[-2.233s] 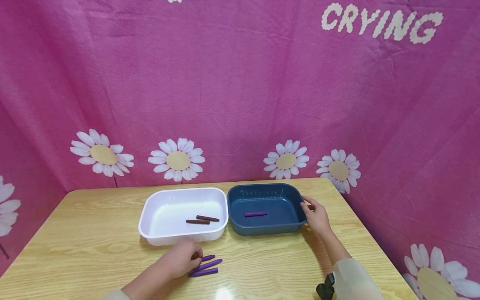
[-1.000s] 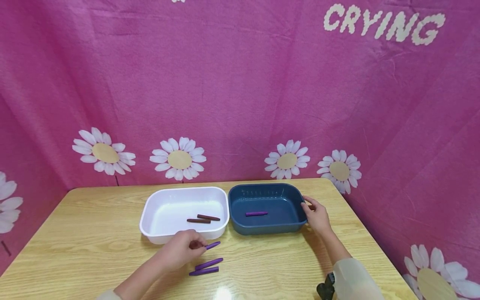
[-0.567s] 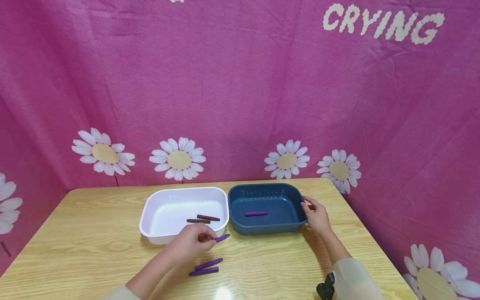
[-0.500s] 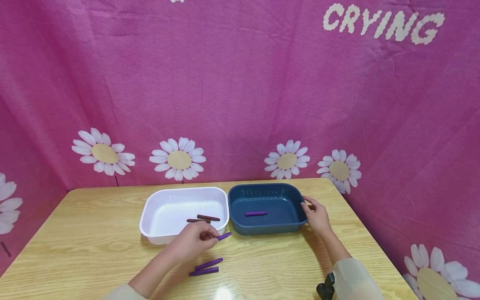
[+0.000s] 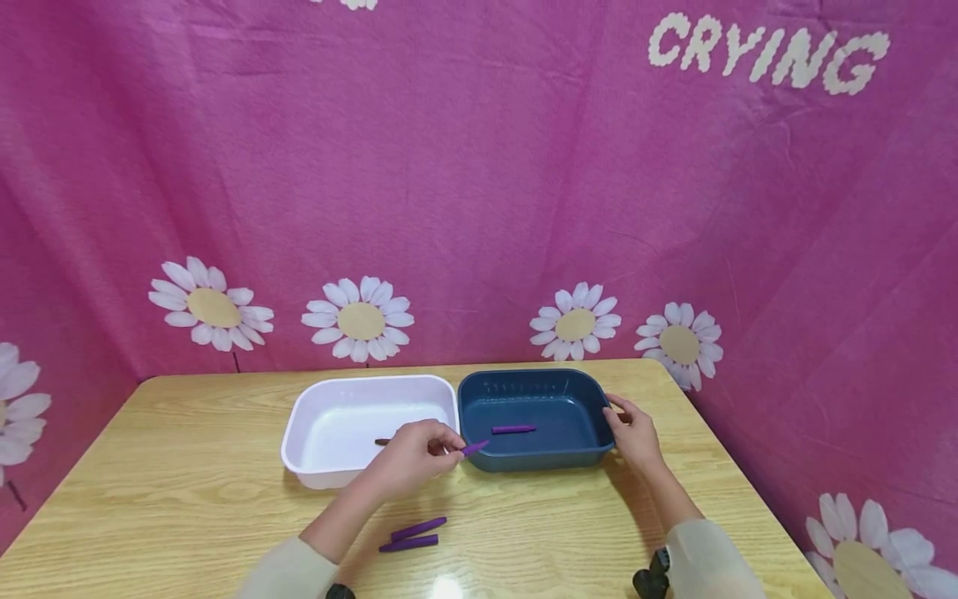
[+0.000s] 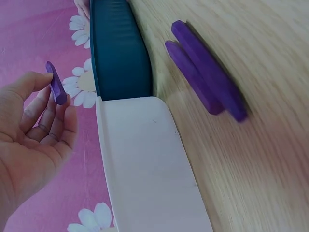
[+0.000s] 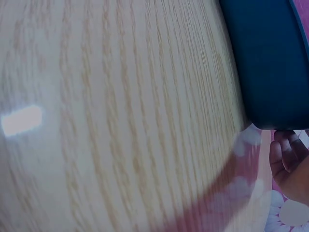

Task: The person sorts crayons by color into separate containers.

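My left hand (image 5: 419,456) pinches a purple crayon (image 5: 475,448) between thumb and fingertips, just over the front left corner of the dark blue basin (image 5: 535,461). The left wrist view shows this crayon (image 6: 57,86) held above the rims. My right hand (image 5: 634,433) holds the basin's right end at the rim. Inside the basin lies another purple crayon (image 5: 513,429). To its left stands a white basin (image 5: 329,480); one tip of a brown crayon (image 5: 381,442) shows in it, the rest hidden behind my left hand. Two purple crayons (image 6: 207,70) lie side by side on the table.
The wooden table (image 5: 187,499) carries both basins, set side by side near its back edge. Behind and beside it hangs a pink curtain (image 5: 449,166) with white daisies. A small black object (image 5: 651,582) is at my right sleeve.
My left hand has picked up one of three purple crayons from the table and carried it up and right, past the white basin's front, to the blue basin's corner. My right hand stays put.
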A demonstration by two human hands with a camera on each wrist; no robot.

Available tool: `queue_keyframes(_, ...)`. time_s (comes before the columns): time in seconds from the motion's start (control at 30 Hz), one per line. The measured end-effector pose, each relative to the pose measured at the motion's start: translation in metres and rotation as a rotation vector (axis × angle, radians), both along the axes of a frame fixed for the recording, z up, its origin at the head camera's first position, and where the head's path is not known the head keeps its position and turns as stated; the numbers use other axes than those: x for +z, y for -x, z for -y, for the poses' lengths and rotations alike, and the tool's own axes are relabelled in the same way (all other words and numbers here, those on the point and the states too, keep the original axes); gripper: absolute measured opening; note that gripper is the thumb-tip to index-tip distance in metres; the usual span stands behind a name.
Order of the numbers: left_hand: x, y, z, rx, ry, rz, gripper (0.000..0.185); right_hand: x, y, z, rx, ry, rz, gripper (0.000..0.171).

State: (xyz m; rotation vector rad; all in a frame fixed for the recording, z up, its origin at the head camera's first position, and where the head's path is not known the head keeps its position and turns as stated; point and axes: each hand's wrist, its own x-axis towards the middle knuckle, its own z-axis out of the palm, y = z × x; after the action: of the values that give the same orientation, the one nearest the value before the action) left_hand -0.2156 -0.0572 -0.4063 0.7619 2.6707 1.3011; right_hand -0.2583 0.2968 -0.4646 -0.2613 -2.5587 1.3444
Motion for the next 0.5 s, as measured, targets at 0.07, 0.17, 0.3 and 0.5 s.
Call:
queue_keyframes(0.07,0.0,0.003,-0.002,0.003,0.001,0.012,0.009,0.0,0.0,0.0,-0.004,0.007,0.005,0.038)
queue_keyframes(0.17,0.0,0.006,-0.006,0.006,-0.002,0.014,0.009,0.002,0.0,0.001,-0.006,0.012,0.005,0.038)
queue_keyframes(0.3,0.001,0.012,-0.012,-0.005,0.0,-0.025,0.009,0.004,-0.001,0.002,-0.008,0.006,-0.002,0.037)
queue_keyframes(0.5,0.004,0.022,-0.023,-0.039,0.028,-0.054,0.011,0.006,-0.003,0.003,-0.009,-0.005,-0.001,0.037)
